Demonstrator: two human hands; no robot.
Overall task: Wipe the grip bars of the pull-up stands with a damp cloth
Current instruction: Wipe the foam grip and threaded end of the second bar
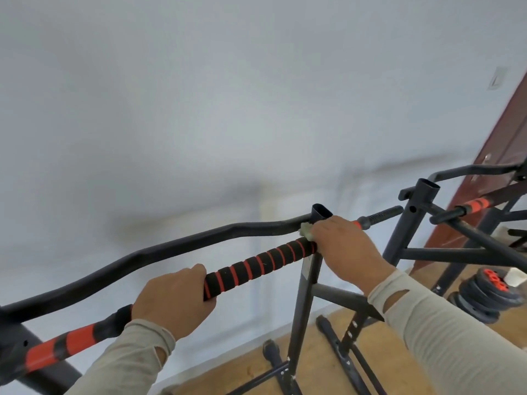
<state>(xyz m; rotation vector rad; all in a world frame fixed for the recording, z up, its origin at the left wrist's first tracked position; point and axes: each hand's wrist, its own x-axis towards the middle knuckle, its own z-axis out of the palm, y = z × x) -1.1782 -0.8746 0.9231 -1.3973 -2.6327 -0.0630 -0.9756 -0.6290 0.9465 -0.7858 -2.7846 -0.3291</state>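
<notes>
From the head camera I look along the grip bar (256,265), the black foam bar with thin orange rings, which runs from the lower left up to the upright post (309,269) of the near pull-up stand. I take this post as my landmark.

My left hand (174,303) is to the left of the post and lower, well apart from it. The fingers are curled over the top of the grip bar and the thumb goes under it, so this hand grips the bar. The back of the hand faces the camera, and the forearm in a pale sleeve (128,357) comes up from the bottom edge.

My right hand (345,246) is directly at the post, where the grip bar meets it. The fingers are bent down over the end of the bar and hold the cloth (392,228) against it. Only a small pale, fluffy part of the cloth (307,231) shows at the left side of the fingers; the rest is hidden under the hand. The right forearm comes in from the lower right.

Behind the grip bar, to the left of the post, a curved black bar (171,249) of the same stand runs almost parallel. To the right of the post stands a second pull-up stand (419,218), and beyond it a dark red door (502,155). Low at the right of the post, black weight plates (482,295) lie on the wooden floor (322,363).
</notes>
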